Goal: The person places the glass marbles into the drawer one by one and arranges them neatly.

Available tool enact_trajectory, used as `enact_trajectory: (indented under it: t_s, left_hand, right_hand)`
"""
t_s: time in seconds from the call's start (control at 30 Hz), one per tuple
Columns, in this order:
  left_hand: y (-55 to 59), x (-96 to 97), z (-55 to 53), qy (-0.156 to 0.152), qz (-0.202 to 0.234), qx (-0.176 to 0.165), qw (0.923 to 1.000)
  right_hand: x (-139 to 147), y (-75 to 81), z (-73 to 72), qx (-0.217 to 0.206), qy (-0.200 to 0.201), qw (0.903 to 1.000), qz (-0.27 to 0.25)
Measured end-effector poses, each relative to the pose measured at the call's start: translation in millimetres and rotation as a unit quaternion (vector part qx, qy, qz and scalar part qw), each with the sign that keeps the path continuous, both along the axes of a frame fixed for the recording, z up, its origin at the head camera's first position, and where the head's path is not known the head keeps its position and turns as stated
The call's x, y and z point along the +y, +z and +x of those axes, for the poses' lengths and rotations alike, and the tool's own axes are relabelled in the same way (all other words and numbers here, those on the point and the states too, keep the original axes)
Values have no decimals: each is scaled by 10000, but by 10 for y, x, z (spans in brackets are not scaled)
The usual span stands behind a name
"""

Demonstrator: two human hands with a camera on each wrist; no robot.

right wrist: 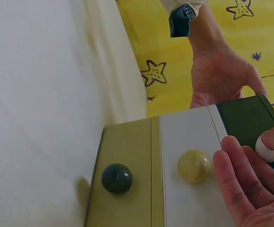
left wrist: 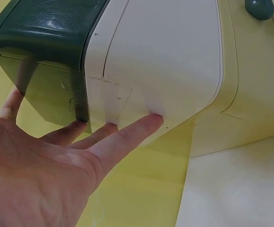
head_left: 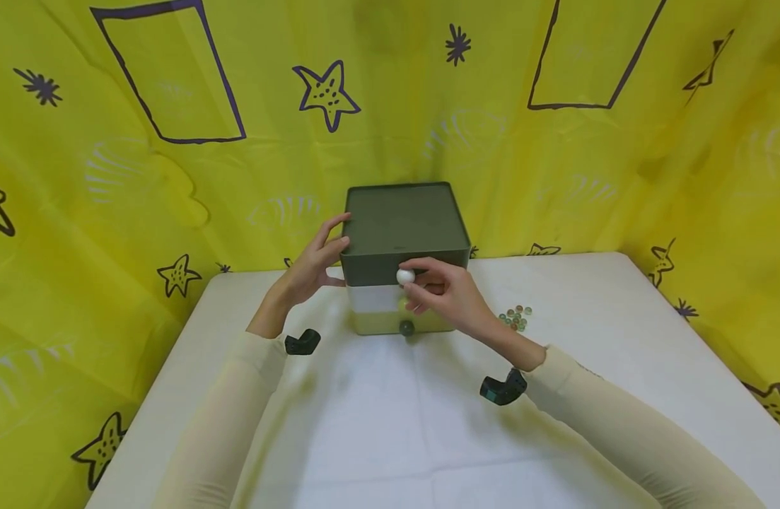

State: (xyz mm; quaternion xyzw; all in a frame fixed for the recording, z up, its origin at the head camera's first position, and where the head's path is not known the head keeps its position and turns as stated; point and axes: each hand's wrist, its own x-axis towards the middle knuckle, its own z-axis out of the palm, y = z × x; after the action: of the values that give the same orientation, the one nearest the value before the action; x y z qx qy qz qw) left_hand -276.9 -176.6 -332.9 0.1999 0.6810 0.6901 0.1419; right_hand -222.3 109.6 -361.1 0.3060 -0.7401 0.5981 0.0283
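Note:
A small three-tier drawer box [head_left: 399, 219] stands on the table, its top drawer dark green, its middle one white and its bottom one pale yellow. Thumb and index finger of my right hand [head_left: 453, 293] pinch the white knob [head_left: 405, 276] on the green top drawer. Below it are a yellow knob [right wrist: 194, 166] and a dark green knob [right wrist: 117, 178]. My left hand [head_left: 307, 274] rests against the box's left side with fingers spread and fairly straight, as the left wrist view shows. All the drawers look closed.
Several glass marbles [head_left: 515, 318] lie on the white tabletop [head_left: 364, 424], right of the box. A yellow curtain [head_left: 390, 141] with drawn stars hangs right behind the box and along both sides. Each wrist carries a dark strap-on device [head_left: 503, 388].

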Motion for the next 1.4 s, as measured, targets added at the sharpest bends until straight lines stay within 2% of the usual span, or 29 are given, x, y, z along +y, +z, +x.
enact_trajectory:
  t_s: [0.33, 0.63, 1.0, 1.4]
  left_hand:
    - [18, 4, -47, -14, 85, -20, 10000]
    - [0, 0, -86, -122, 19, -4, 9999]
    - [-48, -25, -27, -155, 19, -94, 9998]
    - [-39, -29, -15, -184, -37, -32, 9998]
  right_hand:
    - [17, 61, -49, -271, 99, 9996, -44]
    - [52, 65, 30, -270, 37, 9995, 158]
    - [80, 33, 309, -403, 318, 9986, 138]
    - [108, 47, 620, -205, 355, 9990, 202]
